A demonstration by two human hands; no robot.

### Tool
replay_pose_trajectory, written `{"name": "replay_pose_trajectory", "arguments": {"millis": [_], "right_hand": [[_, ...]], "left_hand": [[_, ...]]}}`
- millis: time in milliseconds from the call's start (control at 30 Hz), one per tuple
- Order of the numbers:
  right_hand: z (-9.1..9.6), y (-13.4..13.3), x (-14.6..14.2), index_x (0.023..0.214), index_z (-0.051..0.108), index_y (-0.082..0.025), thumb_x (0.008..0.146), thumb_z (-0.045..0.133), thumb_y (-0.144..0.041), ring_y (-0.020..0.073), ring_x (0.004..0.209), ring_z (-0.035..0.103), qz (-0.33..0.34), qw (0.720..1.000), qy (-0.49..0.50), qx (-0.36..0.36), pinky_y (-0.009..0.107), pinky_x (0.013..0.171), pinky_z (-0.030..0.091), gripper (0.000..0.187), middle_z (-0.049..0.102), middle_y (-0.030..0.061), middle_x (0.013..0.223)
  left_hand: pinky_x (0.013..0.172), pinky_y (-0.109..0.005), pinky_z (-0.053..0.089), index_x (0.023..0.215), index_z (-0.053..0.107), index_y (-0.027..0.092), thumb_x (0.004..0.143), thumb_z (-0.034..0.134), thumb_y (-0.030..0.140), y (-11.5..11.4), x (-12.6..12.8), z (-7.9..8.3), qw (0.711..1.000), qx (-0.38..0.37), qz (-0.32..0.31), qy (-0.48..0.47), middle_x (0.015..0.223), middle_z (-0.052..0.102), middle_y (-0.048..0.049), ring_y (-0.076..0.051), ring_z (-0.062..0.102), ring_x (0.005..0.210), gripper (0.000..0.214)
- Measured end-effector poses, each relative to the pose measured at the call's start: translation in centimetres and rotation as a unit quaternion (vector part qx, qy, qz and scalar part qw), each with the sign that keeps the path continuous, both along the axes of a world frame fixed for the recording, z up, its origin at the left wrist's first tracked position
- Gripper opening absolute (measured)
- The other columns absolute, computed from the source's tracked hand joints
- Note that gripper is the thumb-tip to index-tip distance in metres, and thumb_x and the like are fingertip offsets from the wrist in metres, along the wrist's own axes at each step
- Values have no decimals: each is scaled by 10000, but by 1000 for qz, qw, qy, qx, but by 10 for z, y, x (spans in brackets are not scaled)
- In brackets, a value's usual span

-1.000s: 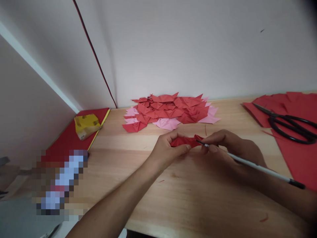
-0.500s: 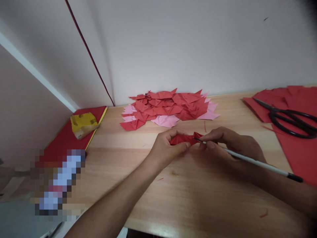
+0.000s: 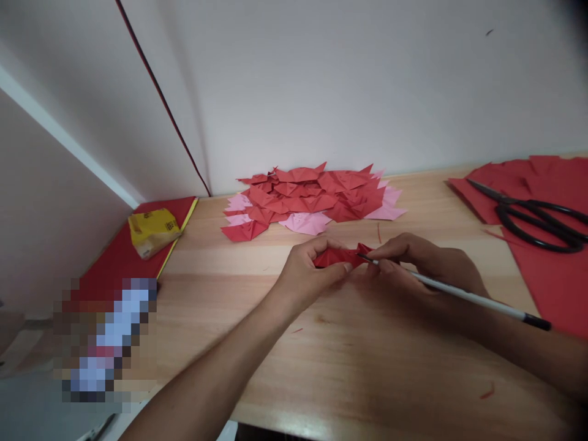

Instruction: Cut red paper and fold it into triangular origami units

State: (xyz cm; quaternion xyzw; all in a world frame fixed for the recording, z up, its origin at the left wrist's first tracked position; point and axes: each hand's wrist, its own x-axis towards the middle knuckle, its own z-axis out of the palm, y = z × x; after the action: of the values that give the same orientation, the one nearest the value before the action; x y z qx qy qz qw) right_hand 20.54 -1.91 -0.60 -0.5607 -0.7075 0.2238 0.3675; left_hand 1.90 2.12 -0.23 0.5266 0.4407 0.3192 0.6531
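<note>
A small folded red paper piece [image 3: 339, 256] sits just above the wooden table [image 3: 367, 367] between both hands. My left hand [image 3: 305, 274] pinches its left end with fingers curled round it. My right hand [image 3: 422, 263] grips a thin white pen with a black cap [image 3: 468, 297], and the pen's tip touches the paper's right end. The right fingers also rest against the paper.
A pile of folded red and pink paper pieces [image 3: 312, 199] lies at the back by the wall. Black scissors [image 3: 535, 215] rest on red paper sheets [image 3: 551, 269] at the right. A yellow packet [image 3: 151, 231] sits on a red sheet at the left.
The hands and the red paper have stayed together with only a slight shift; the view has tilted a little, so everything sits slightly higher in the picture.
</note>
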Motion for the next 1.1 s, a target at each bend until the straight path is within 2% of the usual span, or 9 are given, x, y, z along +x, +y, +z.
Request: {"name": "replay_pose_trajectory", "arguments": {"millis": [267, 500, 800, 967, 1033, 1100], "right_hand": [[1, -1, 0, 876, 656, -232, 861, 524, -329, 114, 631, 615, 3, 1000, 5, -14, 227, 582, 414, 164, 701, -14, 764], [-6, 4, 6, 900, 648, -241, 860, 526, -304, 101, 572, 611, 30, 999, -27, 30, 206, 509, 408, 143, 701, -24, 759], [-5, 3, 7, 885, 639, -250, 861, 528, -270, 80, 579, 611, 31, 999, -32, 30, 182, 513, 416, 115, 694, -43, 759], [-7, 4, 7, 933, 608, -252, 879, 520, -303, 113, 673, 633, 20, 996, 12, 89, 209, 578, 447, 115, 684, -19, 780], [-10, 6, 9, 991, 592, -254, 891, 501, -339, 137, 730, 631, 9, 992, 34, 122, 245, 645, 466, 160, 678, 5, 841], [-13, 11, 11, 1046, 581, -261, 911, 455, -383, 166, 821, 639, -4, 992, 36, 120, 290, 722, 473, 221, 678, 33, 951]], "left_hand": [[524, -187, 350, 853, 620, 146, 701, 690, 214, 0, 0, -2, 1000, 8, -4, -1, 629, 556, 26, -62, 453, 519, 181], [511, -178, 345, 848, 614, 135, 694, 690, 203, 1, 0, -1, 1000, 6, -5, 0, 618, 547, 28, -57, 444, 512, 185], [516, -183, 352, 839, 611, 140, 685, 690, 202, 1, 1, -2, 1000, 9, -3, -3, 614, 546, 31, -59, 450, 509, 183], [486, -175, 318, 838, 614, 149, 673, 706, 222, 1, 0, -2, 1000, 5, 3, 9, 578, 530, 42, -62, 442, 488, 203], [491, -177, 329, 837, 613, 148, 666, 715, 232, 2, 0, -3, 1000, 0, 8, 4, 579, 535, 41, -65, 450, 492, 216], [503, -182, 345, 844, 614, 146, 668, 717, 240, 2, 0, -3, 1000, 2, 8, -7, 593, 549, 35, -69, 463, 504, 225]]}}
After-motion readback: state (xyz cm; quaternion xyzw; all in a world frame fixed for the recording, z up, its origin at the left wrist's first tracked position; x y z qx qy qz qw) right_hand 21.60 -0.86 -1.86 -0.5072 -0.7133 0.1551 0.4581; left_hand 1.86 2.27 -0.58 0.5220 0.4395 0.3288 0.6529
